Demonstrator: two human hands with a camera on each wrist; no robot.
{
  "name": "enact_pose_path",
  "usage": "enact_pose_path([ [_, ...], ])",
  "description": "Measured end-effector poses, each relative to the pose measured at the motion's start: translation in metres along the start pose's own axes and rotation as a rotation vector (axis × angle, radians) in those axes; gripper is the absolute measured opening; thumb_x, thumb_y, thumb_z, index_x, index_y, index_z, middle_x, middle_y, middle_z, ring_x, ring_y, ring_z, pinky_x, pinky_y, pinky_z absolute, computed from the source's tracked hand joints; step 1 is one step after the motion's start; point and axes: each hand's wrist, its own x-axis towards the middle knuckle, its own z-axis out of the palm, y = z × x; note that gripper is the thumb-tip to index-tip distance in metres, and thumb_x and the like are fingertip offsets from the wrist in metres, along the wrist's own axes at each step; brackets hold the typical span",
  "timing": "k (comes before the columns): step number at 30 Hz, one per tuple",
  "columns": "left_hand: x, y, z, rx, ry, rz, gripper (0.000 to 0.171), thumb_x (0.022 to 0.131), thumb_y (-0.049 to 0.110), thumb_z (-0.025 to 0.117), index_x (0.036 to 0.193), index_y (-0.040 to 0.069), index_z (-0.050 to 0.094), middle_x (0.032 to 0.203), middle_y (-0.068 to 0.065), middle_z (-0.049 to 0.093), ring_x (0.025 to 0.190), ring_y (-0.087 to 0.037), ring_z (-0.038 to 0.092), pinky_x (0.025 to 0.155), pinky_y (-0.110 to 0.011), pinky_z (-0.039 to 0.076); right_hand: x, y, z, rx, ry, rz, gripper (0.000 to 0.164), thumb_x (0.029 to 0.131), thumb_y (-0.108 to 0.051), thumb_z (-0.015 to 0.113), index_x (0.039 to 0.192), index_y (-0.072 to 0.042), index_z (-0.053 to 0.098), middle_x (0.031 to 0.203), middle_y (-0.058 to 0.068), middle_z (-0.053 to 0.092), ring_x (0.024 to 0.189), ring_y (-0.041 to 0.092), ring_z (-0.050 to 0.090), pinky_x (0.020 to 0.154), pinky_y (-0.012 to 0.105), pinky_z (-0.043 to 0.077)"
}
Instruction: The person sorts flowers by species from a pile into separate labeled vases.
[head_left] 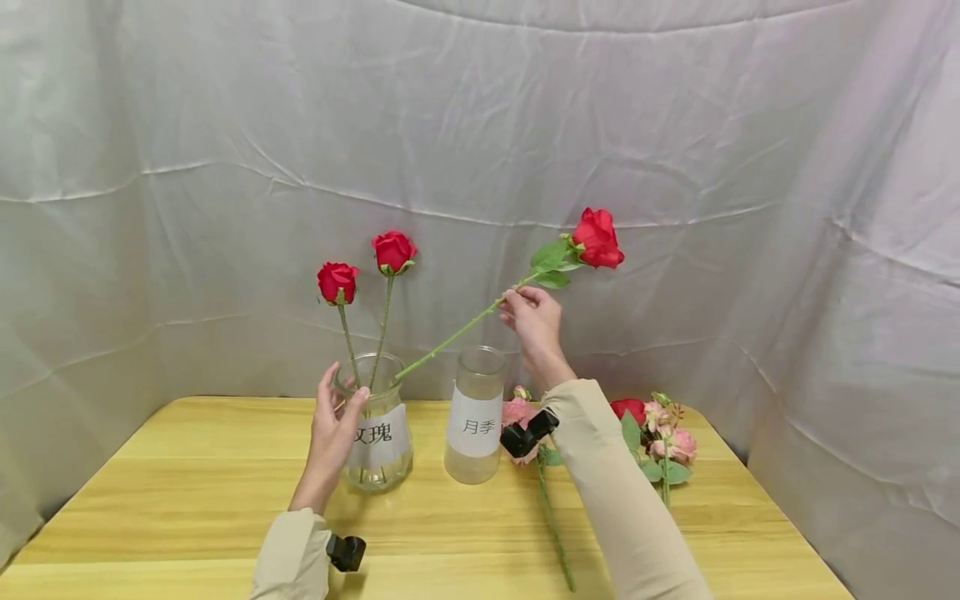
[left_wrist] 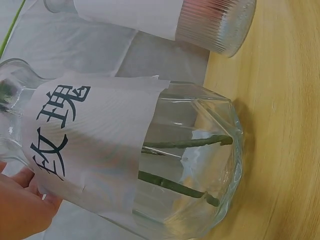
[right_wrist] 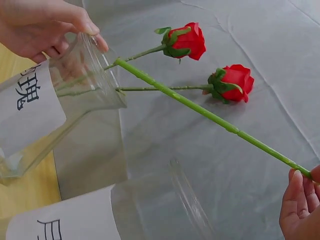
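My left hand (head_left: 335, 429) grips the wide glass vase (head_left: 384, 475) round its neck, thumb in front. Its white label (left_wrist: 95, 125) bears dark characters. Two red roses (head_left: 394, 252) stand in it, their cut stem ends (left_wrist: 175, 187) visible through the glass near the bottom. Up to the right, my right hand (head_left: 538, 329) pinches the stem of another red rose (head_left: 597, 239) with green leaves. That stem (right_wrist: 200, 111) slants down to the left, its lower end at the vase's mouth; whether it is inside the rim I cannot tell.
A narrower labelled glass vase (head_left: 474, 468) stands between the hands. Pink flowers (head_left: 678, 446) and a red one (head_left: 628, 409) lie at the right of the wooden table (head_left: 187, 492), a long stem (head_left: 555, 533) pointing to the front. A grey curtain (head_left: 465, 108) hangs behind.
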Motion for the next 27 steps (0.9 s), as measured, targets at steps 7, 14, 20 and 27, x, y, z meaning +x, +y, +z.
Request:
enact_pose_path([
  [7, 0.0, -0.001, 0.0, 0.009, 0.006, -0.001, 0.071, 0.101, 0.024, 0.051, 0.156, 0.017, 0.007, 0.149, -0.025, 0.031, 0.136, -0.046, 0.027, 0.11, -0.057, 0.022, -0.003, 0.0, 0.012, -0.016, -0.019, -0.029, 0.009, 0.091, 0.007, 0.058, 0.101, 0.008, 0.057, 0.082, 0.004, 0.059, 0.065, 0.006, 0.06, 0.058, 0.018, 0.051],
  [14, 0.0, -0.001, 0.0, 0.006, 0.006, -0.003, 0.07, 0.101, 0.026, 0.051, 0.155, 0.015, 0.009, 0.148, -0.024, 0.032, 0.135, -0.046, 0.029, 0.109, -0.057, 0.024, -0.005, 0.001, 0.022, -0.027, -0.027, -0.038, 0.011, 0.091, 0.007, 0.058, 0.102, 0.01, 0.057, 0.078, 0.002, 0.058, 0.065, 0.007, 0.059, 0.057, 0.017, 0.051],
  [20, 0.001, -0.001, -0.001, -0.017, -0.007, -0.005, 0.072, 0.1, 0.024, 0.052, 0.156, 0.016, 0.007, 0.15, -0.025, 0.029, 0.135, -0.045, 0.027, 0.11, -0.058, 0.023, -0.007, 0.004, 0.031, -0.045, -0.033, -0.035, 0.009, 0.091, 0.007, 0.058, 0.1, 0.007, 0.057, 0.078, 0.002, 0.058, 0.065, 0.007, 0.059, 0.058, 0.018, 0.051],
  [27, 0.001, -0.002, -0.002, -0.018, 0.0, -0.006, 0.071, 0.1, 0.025, 0.052, 0.155, 0.015, 0.008, 0.15, -0.024, 0.03, 0.135, -0.045, 0.028, 0.11, -0.057, 0.022, -0.01, 0.012, 0.042, -0.08, -0.022, -0.027, 0.012, 0.09, 0.007, 0.059, 0.102, 0.01, 0.058, 0.078, 0.004, 0.059, 0.064, 0.007, 0.059, 0.057, 0.017, 0.051],
])
